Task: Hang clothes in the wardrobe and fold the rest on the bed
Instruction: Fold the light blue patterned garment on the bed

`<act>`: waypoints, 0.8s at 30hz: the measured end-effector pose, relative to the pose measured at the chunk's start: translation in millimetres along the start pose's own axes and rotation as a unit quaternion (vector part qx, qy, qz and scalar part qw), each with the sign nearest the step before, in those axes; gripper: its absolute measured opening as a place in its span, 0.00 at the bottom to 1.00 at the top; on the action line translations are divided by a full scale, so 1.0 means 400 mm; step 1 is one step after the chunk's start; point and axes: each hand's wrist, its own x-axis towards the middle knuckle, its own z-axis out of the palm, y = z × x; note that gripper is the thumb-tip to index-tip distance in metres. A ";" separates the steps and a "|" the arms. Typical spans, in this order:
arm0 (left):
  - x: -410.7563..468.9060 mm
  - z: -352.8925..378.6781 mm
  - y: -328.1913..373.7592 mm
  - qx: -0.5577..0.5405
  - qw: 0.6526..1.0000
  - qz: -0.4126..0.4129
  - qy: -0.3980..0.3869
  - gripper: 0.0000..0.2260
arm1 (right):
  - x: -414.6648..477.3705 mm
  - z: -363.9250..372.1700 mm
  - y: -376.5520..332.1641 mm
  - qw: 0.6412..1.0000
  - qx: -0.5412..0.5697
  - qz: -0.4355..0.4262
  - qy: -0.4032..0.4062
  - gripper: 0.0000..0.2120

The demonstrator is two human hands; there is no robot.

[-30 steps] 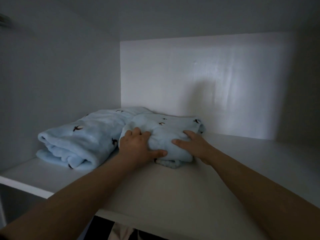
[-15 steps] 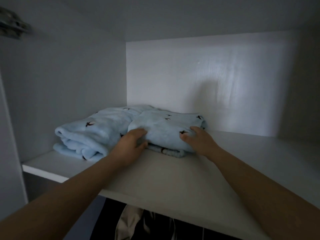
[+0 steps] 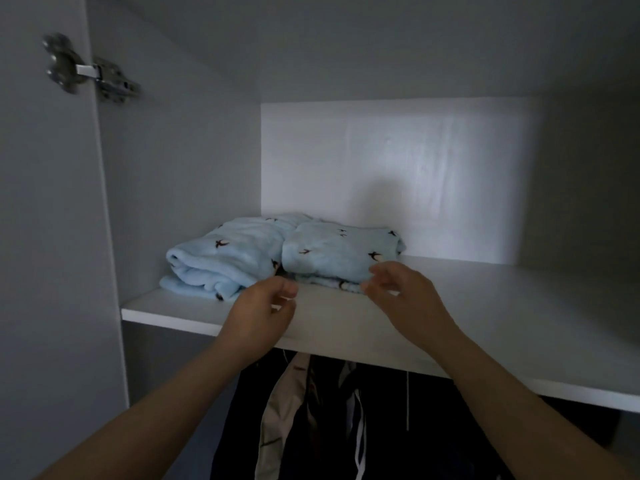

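Blurred hinge [image 3: 91, 72], hanging clothes [image 3: 304, 431] dark, cut off below

This is the inside of a clothes wardrobe in a home. A flat white laminate shelf [image 3: 519, 306] runs across the middle, closed in by plain grey side walls and a white back panel [image 3: 415, 174] at twelve o'clock. At ten o'clock a silver metal concealed hinge [image 3: 91, 72] joins the grey wardrobe door [image 3: 41, 237] to the cabinet side. On the shelf, toward nine o'clock, lie folded pale blue fleece garments printed with small dark birds [image 3: 242, 254]. Under the shelf at six o'clock hang dark clothes [image 3: 398, 445] and a beige garment [image 3: 277, 420], packed close together
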 end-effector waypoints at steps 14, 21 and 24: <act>-0.257 -0.080 0.104 -0.019 0.992 -0.103 0.064 0.08 | -0.225 0.090 -0.067 0.981 0.185 -0.009 -0.056 0.05; -0.470 -0.192 0.109 0.061 0.970 -0.206 0.115 0.05 | -0.291 0.206 -0.131 0.954 0.250 -0.014 -0.165 0.05; -0.559 -0.286 0.132 0.093 0.957 -0.229 0.152 0.05 | -0.344 0.260 -0.211 0.938 0.279 -0.033 -0.203 0.05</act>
